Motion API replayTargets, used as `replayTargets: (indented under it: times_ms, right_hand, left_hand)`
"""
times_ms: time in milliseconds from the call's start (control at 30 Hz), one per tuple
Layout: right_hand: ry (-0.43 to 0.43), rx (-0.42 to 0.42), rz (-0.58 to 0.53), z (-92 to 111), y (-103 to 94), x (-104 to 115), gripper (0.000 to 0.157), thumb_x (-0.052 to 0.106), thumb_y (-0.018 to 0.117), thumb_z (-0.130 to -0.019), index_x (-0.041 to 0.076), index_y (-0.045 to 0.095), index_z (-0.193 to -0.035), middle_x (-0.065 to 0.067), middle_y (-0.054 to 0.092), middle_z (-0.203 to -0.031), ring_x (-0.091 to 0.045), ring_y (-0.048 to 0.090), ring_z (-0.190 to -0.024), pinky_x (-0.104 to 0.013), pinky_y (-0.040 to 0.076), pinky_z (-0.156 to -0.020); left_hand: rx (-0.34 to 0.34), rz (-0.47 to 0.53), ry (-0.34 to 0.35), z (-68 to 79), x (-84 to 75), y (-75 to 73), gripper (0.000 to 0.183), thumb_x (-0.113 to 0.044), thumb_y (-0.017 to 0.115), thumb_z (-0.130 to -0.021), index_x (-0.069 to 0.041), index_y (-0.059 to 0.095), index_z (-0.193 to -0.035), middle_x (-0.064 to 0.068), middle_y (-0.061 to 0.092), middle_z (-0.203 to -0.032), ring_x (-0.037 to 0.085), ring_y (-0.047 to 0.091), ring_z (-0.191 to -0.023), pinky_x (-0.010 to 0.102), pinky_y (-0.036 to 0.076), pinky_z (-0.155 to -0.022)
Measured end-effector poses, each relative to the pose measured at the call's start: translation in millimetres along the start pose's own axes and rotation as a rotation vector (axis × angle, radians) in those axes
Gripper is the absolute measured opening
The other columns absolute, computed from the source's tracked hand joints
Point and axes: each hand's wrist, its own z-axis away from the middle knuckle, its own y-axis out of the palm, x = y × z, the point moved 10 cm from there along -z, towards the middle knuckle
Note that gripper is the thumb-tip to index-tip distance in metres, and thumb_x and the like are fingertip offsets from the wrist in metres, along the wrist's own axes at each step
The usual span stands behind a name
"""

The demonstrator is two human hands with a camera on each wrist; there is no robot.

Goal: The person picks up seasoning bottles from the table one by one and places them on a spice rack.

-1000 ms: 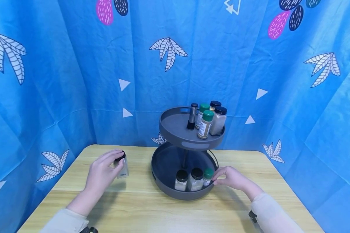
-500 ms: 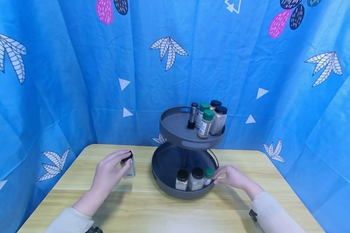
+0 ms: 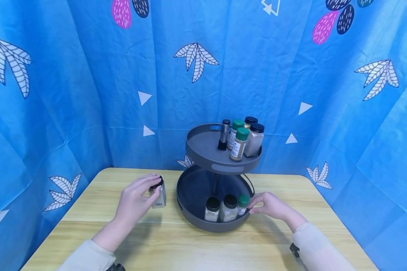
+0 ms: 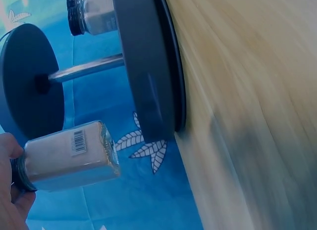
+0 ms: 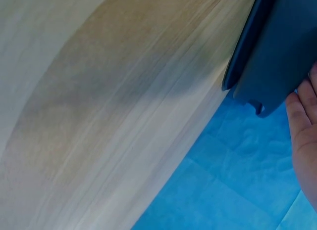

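Note:
My left hand [image 3: 135,197] grips a clear square spice jar [image 3: 159,201] by its black lid, fingers over the top. In the left wrist view the jar [image 4: 74,153] has a barcode and pale contents, with its base pointing toward the table. It is just left of a dark grey two-tier turntable [image 3: 186,220]. My right hand [image 3: 268,206] holds the rim of the lower tier at its right side, beside a green-capped spice bottle [image 3: 242,205]. In the right wrist view its fingers [image 5: 297,114] lie against the tray's outer wall [image 5: 277,57].
Two black-lidded jars [image 3: 229,210] stand beside the green-capped bottle on the lower tier. The upper tier [image 3: 203,146] carries several jars and bottles and a slim grey-and-black grinder [image 3: 224,134]. A wood-grain table [image 3: 190,250] and blue patterned curtain [image 3: 176,98] surround them.
My left hand has carried the jar to the right, closer to the turntable. The right hand stays at the lower tier's rim, and the turntable has barely moved.

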Motion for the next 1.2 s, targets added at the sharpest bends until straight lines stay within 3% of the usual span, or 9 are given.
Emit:
replayTargets:
  times_ms: [100, 333, 667, 1067, 1200]
  right_hand:
    - [0.002, 0.003, -0.003, 0, -0.6, 1, 0.011, 0.022, 0.08, -0.085, 0.015, 0.081, -0.093, 0.003, 0.074, -0.102, -0.02, 0.068, -0.102, -0.045, 0.053, -0.096]
    - [0.006, 0.012, -0.008, 0, 0.0, 1, 0.01, 0.022, 0.08, -0.085, 0.015, 0.081, -0.093, 0.003, 0.074, -0.102, -0.021, 0.067, -0.103, -0.045, 0.053, -0.096]
    - [0.023, 0.018, -0.012, 0, -1.4, -2, 0.011, 0.023, 0.08, -0.086, 0.016, 0.081, -0.094, 0.003, 0.074, -0.104, -0.021, 0.067, -0.104, -0.045, 0.052, -0.097]
    - [0.026, 0.017, -0.013, -1, -1.4, -4, 0.01, 0.024, 0.08, -0.085, 0.018, 0.081, -0.094, 0.003, 0.074, -0.105, -0.023, 0.067, -0.106, -0.048, 0.051, -0.098]
    - [0.037, 0.017, -0.015, 0, -1.2, -6, 0.01, 0.024, 0.08, -0.085, 0.018, 0.081, -0.094, 0.002, 0.074, -0.106, -0.026, 0.067, -0.107, -0.049, 0.051, -0.099]
  left_hand:
    - [0.005, 0.043, -0.002, -0.5, -1.5, 3.5, 0.026, -0.001, 0.077, -0.076, -0.004, 0.078, -0.102, 0.01, 0.075, -0.105, 0.029, 0.072, -0.098, 0.012, 0.041, -0.101]
    - [0.011, 0.058, 0.021, -2.1, -7.1, 11.0, 0.025, -0.003, 0.076, -0.077, -0.004, 0.078, -0.102, 0.01, 0.075, -0.106, 0.029, 0.072, -0.098, 0.025, 0.051, -0.096]
    - [0.011, 0.087, 0.044, -6.5, -16.2, 21.7, 0.022, -0.005, 0.076, -0.078, -0.005, 0.079, -0.1, 0.01, 0.075, -0.107, 0.027, 0.072, -0.1, 0.021, 0.049, -0.099]
    - [0.006, 0.102, 0.101, -9.4, -29.2, 38.6, 0.024, -0.002, 0.077, -0.077, -0.005, 0.079, -0.1, 0.009, 0.075, -0.107, 0.026, 0.071, -0.102, 0.036, 0.056, -0.091]
    - [0.001, 0.12, 0.119, -9.5, -33.0, 45.0, 0.025, -0.002, 0.078, -0.077, -0.005, 0.079, -0.101, 0.009, 0.075, -0.108, 0.025, 0.072, -0.102, 0.035, 0.057, -0.091]
